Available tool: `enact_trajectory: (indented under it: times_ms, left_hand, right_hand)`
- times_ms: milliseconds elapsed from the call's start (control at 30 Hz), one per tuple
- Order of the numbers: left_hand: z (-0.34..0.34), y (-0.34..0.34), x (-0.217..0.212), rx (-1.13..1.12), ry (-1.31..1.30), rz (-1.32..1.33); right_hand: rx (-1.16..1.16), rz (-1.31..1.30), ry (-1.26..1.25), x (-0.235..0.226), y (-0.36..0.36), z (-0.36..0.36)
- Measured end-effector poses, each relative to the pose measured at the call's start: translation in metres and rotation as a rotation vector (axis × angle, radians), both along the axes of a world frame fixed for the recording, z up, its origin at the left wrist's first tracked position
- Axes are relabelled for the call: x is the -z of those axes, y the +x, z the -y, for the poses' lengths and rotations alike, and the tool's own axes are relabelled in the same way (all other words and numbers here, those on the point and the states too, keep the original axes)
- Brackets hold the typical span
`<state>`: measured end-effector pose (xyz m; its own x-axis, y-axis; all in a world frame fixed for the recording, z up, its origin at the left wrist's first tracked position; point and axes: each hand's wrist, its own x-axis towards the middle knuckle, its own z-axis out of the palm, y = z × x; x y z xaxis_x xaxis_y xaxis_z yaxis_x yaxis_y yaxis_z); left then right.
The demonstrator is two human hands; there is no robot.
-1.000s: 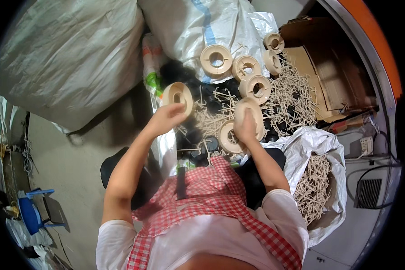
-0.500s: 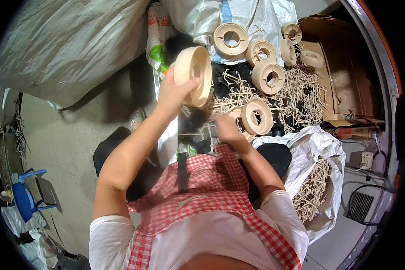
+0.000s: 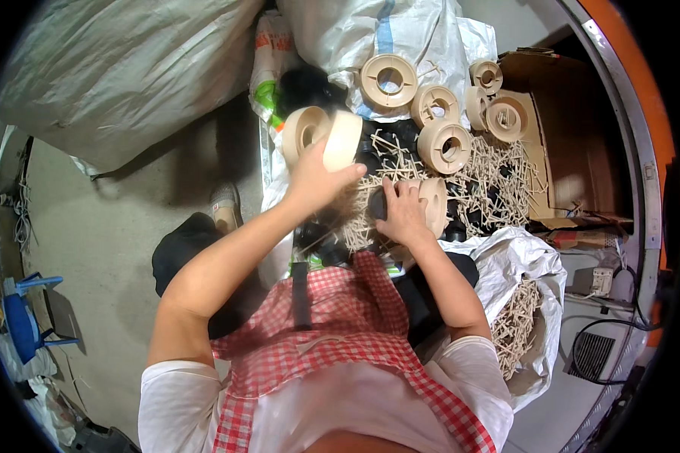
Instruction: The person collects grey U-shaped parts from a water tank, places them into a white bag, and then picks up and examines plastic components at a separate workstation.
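Note:
My left hand [image 3: 317,181] is closed on a beige plastic ring [image 3: 344,141] standing on edge, its thumb out to the right and its other fingers partly hidden. A second beige ring [image 3: 301,130] with a hollow centre is just left of it. My right hand [image 3: 405,215] curves its thumb and fingers around a black round piece [image 3: 378,204] among the sticks. Against the back of that hand stands another beige ring [image 3: 434,205]. Thin beige sticks [image 3: 389,158] lie scattered over black round parts between and beyond my hands.
Several beige rings, one a spoked ring [image 3: 389,79], lie farther off by a white woven sack [image 3: 325,38]. An open cardboard box [image 3: 582,143] stands at the right. Nearer, a white bag [image 3: 540,257] holds more sticks [image 3: 515,328]. A blue stool [image 3: 23,325] is at far left.
My left hand has lowered its ring and tilted it; a second ring now shows beside it. My right hand has moved right and settled around a black piece.

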<state>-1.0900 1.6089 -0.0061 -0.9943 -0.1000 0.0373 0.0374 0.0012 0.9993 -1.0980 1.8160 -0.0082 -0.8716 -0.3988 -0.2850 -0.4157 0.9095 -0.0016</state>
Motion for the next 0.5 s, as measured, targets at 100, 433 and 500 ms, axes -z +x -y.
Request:
enact_trajectory:
  times_ms: [100,433,500]
  left_hand:
    - [-0.008,0.003,0.001,-0.096,-0.252,0.036]
    - [0.000,0.010,-0.011,0.413,0.591,0.397]
    - [0.004,0.006,-0.019,0.504,0.640,0.558]
  right_hand:
    - [-0.096,0.175,0.253,-0.017,-0.005,0.008]
    - [-0.138,0.106,-0.989,-0.022,0.005,0.025]
    - [-0.630,-0.211,-0.795,-0.014,-0.002,0.012]
